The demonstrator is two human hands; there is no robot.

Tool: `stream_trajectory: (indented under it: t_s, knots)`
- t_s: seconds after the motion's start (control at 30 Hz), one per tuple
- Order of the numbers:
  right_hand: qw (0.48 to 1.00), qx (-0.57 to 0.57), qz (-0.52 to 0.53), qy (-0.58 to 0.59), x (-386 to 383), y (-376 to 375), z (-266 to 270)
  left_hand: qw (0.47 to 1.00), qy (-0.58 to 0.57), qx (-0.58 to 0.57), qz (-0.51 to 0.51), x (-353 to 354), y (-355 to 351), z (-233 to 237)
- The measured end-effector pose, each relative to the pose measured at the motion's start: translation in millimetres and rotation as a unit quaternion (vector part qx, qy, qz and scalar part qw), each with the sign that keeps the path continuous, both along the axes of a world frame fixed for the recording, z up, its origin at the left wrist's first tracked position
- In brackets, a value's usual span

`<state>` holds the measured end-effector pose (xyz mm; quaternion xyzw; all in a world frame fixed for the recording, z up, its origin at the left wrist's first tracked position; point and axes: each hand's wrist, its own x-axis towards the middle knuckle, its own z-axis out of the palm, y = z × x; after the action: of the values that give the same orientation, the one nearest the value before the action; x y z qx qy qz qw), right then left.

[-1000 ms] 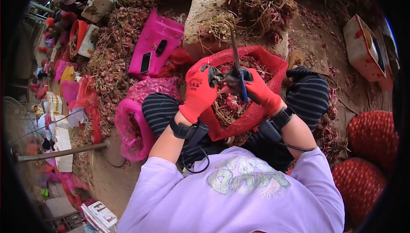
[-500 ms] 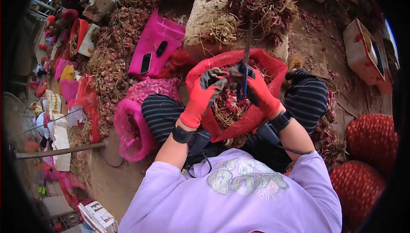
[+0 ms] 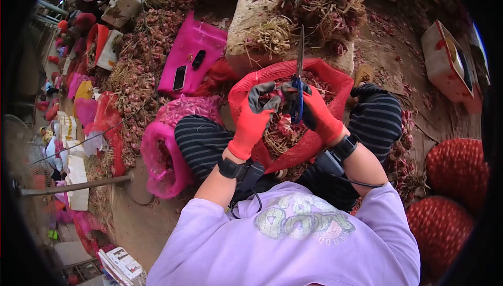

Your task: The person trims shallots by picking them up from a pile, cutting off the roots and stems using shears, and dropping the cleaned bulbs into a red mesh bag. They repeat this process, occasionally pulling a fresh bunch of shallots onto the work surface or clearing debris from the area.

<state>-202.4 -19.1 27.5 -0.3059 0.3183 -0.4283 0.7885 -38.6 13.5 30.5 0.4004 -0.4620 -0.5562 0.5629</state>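
Observation:
Over the open red mesh bag [image 3: 293,157], my left hand [image 3: 255,121], in a red glove with dark fingers, is curled round a reddish onion-like bulb [image 3: 269,96]. Blue-handled scissors [image 3: 299,58] are gripped in my right hand [image 3: 318,113], also gloved, with the blades pointing up and away, close together. The fingertips of the two hands are near each other. Bulbs and dry stalks [image 3: 283,138] lie inside the bag between my legs. Behind it, a pale foam block [image 3: 249,11] bears a pile of stalked bulbs [image 3: 327,16].
A pink sheet [image 3: 201,37] with a phone [image 3: 179,78] lies left of the block. A pink mesh bag [image 3: 157,168] stands by my left knee. Full red sacks [image 3: 439,225] are at the right, a foam box [image 3: 445,66] beyond. People are at the far left.
My left hand has moved slightly right and turned, showing the bulb in its fingers. The scissors have tilted a little and their blades show more clearly.

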Motion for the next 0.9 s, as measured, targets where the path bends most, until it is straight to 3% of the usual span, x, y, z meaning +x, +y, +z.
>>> stream_trajectory:
  t_s: [0.07,0.13,0.23,0.3,0.33,0.37,0.4,0.43,0.5,0.6,0.73,0.77,0.83,0.9]
  knots:
    - [0.999,-0.026,0.029,0.023,0,-1,-4,0.999,0.031,0.024,-0.017,8,-1,-6]
    - [0.998,-0.032,0.038,0.028,0,0,-2,0.997,-0.041,0.064,0.03,24,5,18]
    - [0.995,-0.053,0.042,0.072,-4,-2,0,0.988,-0.04,0.005,0.147,83,20,29]
    - [0.99,-0.062,0.023,0.121,-4,-1,11,0.928,-0.212,-0.037,0.305,157,41,16]
    - [0.994,-0.044,0.037,0.094,-4,-5,13,0.939,-0.092,-0.002,0.33,183,64,21]
    - [0.996,-0.037,0.042,0.074,-2,-5,15,0.921,-0.124,0.01,0.368,210,86,18]
    - [0.997,-0.029,0.036,0.064,-2,-6,10,0.895,-0.172,0.033,0.41,251,108,-2]
    - [0.998,-0.022,0.03,0.056,-1,-8,6,0.866,-0.145,0.066,0.474,280,128,-20]
    - [0.995,-0.021,0.021,0.09,4,-7,8,0.824,-0.167,0.171,0.513,348,170,-72]
    - [0.996,-0.009,0.04,0.078,4,-8,2,0.879,-0.034,0.195,0.435,357,216,-100]
    - [0.998,0.034,0.011,0.056,2,-5,9,0.867,-0.057,0.302,0.393,333,213,-103]
    - [0.997,-0.016,0.004,0.074,-3,-7,3,0.867,-0.09,0.327,0.366,343,211,-113]
    - [0.996,-0.044,-0.016,0.08,-7,-17,-8,0.889,-0.025,0.27,0.37,344,193,-108]
    - [0.996,-0.028,0.018,0.08,-13,-24,-6,0.913,-0.06,0.16,0.371,327,150,-90]
